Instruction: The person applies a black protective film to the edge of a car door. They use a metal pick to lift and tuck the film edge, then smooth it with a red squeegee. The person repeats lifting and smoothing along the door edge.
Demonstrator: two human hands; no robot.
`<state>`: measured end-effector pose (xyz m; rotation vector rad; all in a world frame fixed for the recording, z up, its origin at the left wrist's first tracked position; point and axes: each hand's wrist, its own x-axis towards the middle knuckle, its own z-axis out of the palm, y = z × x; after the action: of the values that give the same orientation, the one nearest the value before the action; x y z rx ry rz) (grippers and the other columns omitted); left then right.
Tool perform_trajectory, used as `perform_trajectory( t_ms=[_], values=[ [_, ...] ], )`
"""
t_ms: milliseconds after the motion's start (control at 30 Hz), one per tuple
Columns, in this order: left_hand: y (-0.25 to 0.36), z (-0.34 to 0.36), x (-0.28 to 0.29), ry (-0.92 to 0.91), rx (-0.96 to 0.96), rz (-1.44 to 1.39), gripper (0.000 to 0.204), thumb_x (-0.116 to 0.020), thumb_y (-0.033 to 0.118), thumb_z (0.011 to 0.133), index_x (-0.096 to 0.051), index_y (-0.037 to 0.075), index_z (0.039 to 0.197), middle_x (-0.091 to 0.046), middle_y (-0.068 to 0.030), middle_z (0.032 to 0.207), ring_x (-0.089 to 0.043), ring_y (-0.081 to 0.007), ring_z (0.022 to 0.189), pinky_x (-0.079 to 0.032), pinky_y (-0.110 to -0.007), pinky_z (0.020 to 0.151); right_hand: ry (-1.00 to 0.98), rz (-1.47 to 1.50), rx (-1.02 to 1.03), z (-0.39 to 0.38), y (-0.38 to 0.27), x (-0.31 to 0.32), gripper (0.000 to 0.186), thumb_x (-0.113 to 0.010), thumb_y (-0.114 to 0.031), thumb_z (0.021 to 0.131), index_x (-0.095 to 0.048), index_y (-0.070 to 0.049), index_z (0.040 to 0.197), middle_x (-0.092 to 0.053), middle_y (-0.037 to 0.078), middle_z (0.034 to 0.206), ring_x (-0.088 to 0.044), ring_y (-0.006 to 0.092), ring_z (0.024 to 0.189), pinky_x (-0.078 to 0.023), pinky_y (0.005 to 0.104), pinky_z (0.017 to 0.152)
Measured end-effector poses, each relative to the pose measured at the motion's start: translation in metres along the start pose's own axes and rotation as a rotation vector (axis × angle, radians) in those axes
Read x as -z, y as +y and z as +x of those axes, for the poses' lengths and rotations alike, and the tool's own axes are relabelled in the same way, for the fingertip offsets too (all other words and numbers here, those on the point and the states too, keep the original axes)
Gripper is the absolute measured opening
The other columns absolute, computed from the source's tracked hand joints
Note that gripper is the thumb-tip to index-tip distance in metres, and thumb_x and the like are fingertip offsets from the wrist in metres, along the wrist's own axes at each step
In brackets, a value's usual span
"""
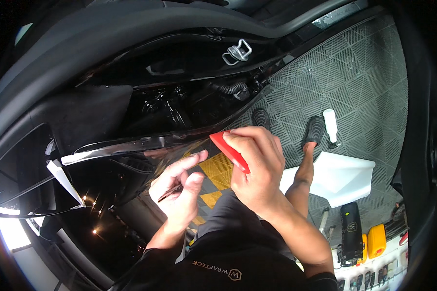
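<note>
A flat red squeegee [229, 154] is gripped in my right hand [260, 169], its edge pointing toward the glossy black door edge [145, 144] of a car. To the left, my left hand [178, 186] has its thumb and forefinger apart, palm partly turned up. A thin dark object [170, 193] lies across that hand under the curled fingers; its kind I cannot make out. Neither hand visibly touches the car. Beyond the hands is the open door gap, with a ribbed black cable sleeve [234, 88] and a silver metal door striker [237, 52].
On the grey grid floor [359, 82] stand my feet in dark shoes [314, 130], beside a white bottle [329, 125]. A large white sheet [342, 177] lies behind. Farther back are a black case [351, 233] and a yellow container [377, 241]. Yellow tiles [217, 172] show below the hands.
</note>
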<state>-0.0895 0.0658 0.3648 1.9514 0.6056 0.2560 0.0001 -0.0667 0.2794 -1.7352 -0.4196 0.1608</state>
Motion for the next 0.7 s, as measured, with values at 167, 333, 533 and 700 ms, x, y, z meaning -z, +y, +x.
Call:
perform_trajectory(
  t_ms=[167, 333, 533, 700],
  values=[
    [0.0, -0.002, 0.006, 0.037, 0.019, -0.016, 0.034, -0.08, 0.004, 0.096, -0.072, -0.005, 0.129, -0.053, 0.0035, 0.063, -0.076, -0.0165, 0.097, -0.049, -0.022, 0.074, -0.044, -0.04, 0.052, 0.012, -0.004, 0.002, 0.047, -0.079, 0.005, 0.069, -0.073, -0.005, 0.114, -0.07, 0.008, 0.11, -0.069, 0.0291, 0.1, -0.047, 0.0426, 0.089],
    [0.007, 0.001, 0.019, 0.057, 0.073, 0.016, 0.034, -0.08, 0.004, 0.095, -0.073, -0.005, 0.127, -0.057, 0.0022, 0.065, -0.066, -0.0078, 0.075, -0.049, -0.022, 0.071, -0.05, -0.037, 0.012, 0.01, -0.019, 0.01, 0.05, -0.08, 0.002, 0.068, -0.073, -0.005, 0.117, -0.069, 0.01, 0.111, -0.069, 0.0312, 0.099, -0.049, 0.0429, 0.088],
    [0.014, 0.005, 0.031, -0.028, -0.035, 0.039, 0.04, -0.085, 0.017, 0.092, -0.076, -0.005, 0.124, -0.06, 0.0012, 0.065, -0.047, -0.0023, 0.059, -0.044, -0.021, 0.063, -0.09, -0.038, 0.257, -0.003, -0.041, 0.003, 0.055, -0.086, -0.017, 0.079, -0.073, -0.011, 0.133, -0.071, 0.012, 0.124, -0.073, 0.0301, 0.106, -0.051, 0.0416, 0.085],
    [0.018, 0.002, 0.035, 0.035, 0.021, -0.114, 0.046, -0.087, 0.02, 0.091, -0.074, -0.007, 0.126, -0.058, 0.0025, 0.065, -0.046, -0.002, 0.059, -0.037, -0.02, 0.059, -0.017, -0.13, 0.238, -0.011, -0.06, -0.019, 0.055, -0.079, -0.023, 0.089, -0.068, -0.009, 0.141, -0.069, 0.014, 0.13, -0.071, 0.0311, 0.108, -0.047, 0.0437, 0.084]
  ],
)
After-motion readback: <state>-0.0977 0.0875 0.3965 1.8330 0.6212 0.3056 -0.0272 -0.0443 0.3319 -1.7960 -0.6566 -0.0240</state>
